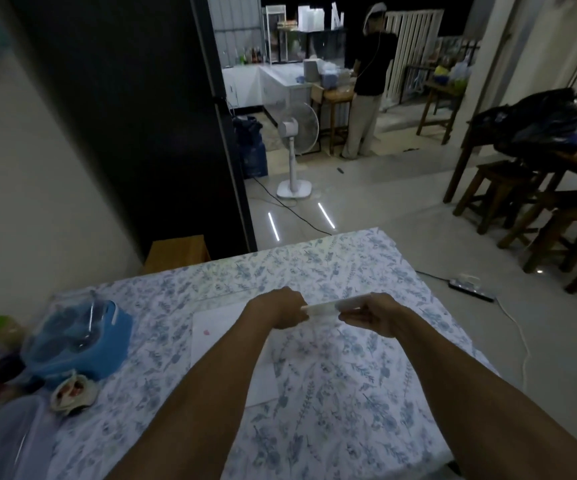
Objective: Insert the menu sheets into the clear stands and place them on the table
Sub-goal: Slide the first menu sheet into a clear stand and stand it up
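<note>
Both my hands hold one thin white-edged piece, seen edge-on, above the table with the blue-flowered cloth [366, 403]. It looks like a clear stand with a menu sheet [328, 306], but I cannot tell which part is which. My left hand [282, 308] grips its left end, my right hand [372, 315] its right end. A white sheet [224, 334] lies flat on the cloth under my left forearm, partly hidden by it.
A blue container with clear plastic [79, 341], a small cloth pouch [72, 393] and other items crowd the table's left side. Beyond the table stand a white floor fan [295, 133], wooden stools [509, 188] and a person [366, 84] at a counter. A power strip [470, 287] lies on the floor.
</note>
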Action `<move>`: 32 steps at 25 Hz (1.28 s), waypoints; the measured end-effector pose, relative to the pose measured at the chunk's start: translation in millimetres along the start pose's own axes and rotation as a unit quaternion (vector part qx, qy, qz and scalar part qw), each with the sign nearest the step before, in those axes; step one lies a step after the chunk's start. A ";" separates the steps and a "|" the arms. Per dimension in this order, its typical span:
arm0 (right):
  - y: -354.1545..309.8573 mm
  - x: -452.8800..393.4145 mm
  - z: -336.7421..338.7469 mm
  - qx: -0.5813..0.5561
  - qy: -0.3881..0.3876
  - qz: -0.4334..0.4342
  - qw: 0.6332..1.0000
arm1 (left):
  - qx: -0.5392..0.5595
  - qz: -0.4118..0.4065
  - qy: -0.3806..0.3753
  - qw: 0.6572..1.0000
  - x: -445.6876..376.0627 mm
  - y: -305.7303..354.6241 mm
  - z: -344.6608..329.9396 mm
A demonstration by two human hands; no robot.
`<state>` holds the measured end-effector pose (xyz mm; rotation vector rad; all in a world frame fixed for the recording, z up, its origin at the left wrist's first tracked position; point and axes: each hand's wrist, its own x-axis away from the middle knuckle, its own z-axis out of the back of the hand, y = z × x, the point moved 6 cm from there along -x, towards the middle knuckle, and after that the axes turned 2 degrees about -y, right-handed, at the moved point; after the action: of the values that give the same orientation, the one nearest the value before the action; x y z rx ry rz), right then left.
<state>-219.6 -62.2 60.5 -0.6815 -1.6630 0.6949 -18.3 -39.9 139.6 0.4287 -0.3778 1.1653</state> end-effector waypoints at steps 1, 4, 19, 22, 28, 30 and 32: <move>-3.6 -1.3 3.0 -0.004 0.005 0.013 1.000 | 0.006 0.005 0.000 1.000 -5.9 -3.5 7.1; -17.2 -15.8 9.4 0.039 0.028 0.064 0.997 | 0.040 0.021 0.016 0.999 -26.0 -22.2 28.7; -76.9 -87.5 -8.5 0.454 0.095 0.253 0.849 | -0.002 0.105 0.265 0.959 -88.1 -91.4 74.5; -75.3 -90.2 -9.2 0.476 0.099 0.251 0.837 | -0.026 0.119 0.258 0.958 -97.3 -94.4 76.4; -81.4 -92.1 -16.4 0.500 0.075 0.247 0.827 | -0.039 0.122 0.241 0.962 -100.4 -96.1 82.6; -82.5 -92.7 -15.2 0.511 0.065 0.238 0.824 | -0.045 0.106 0.260 0.959 -96.8 -93.1 85.4; -81.4 -93.8 -11.3 0.526 0.062 0.217 0.820 | -0.053 0.092 0.281 0.954 -91.9 -91.7 86.6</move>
<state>-197.6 -184.9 63.8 -0.2549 -0.7590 1.6713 29.8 -187.3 156.6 -0.0454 0.0191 1.3829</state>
